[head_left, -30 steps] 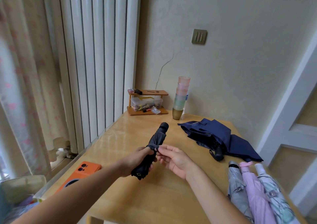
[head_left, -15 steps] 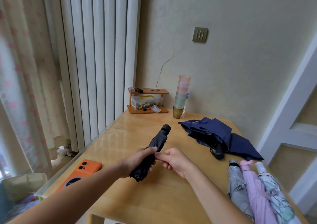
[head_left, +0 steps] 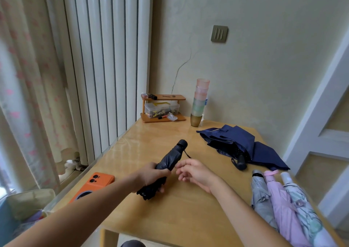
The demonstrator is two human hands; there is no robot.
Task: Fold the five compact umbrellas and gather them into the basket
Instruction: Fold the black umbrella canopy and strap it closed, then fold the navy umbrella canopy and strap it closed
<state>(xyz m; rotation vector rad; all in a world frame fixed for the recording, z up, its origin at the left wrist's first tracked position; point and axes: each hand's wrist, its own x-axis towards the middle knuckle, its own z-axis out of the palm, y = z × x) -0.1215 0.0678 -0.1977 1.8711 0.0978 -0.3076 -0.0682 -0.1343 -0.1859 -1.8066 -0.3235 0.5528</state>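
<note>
I read the left hand (head_left: 151,175) as wrapped firmly round the lower half of the black umbrella (head_left: 171,158), which is held just above the table (head_left: 188,218) with its handle end pointing away from me. Half a second ago the right hand (head_left: 196,173) was pinching the closure strap against the canopy; it has now let go and hovers just beside the umbrella, fingers loosely curled and holding nothing. I judge from this release that the strap is fastened and the black umbrella is fully folded. The grey umbrella (head_left: 261,199), pink umbrella (head_left: 281,199) and white umbrella (head_left: 300,199) lie rolled side by side at the right edge. The navy umbrella (head_left: 238,142) lies collapsed but with its canopy loose, so it appears to remain. The basket is not in view.
</note>
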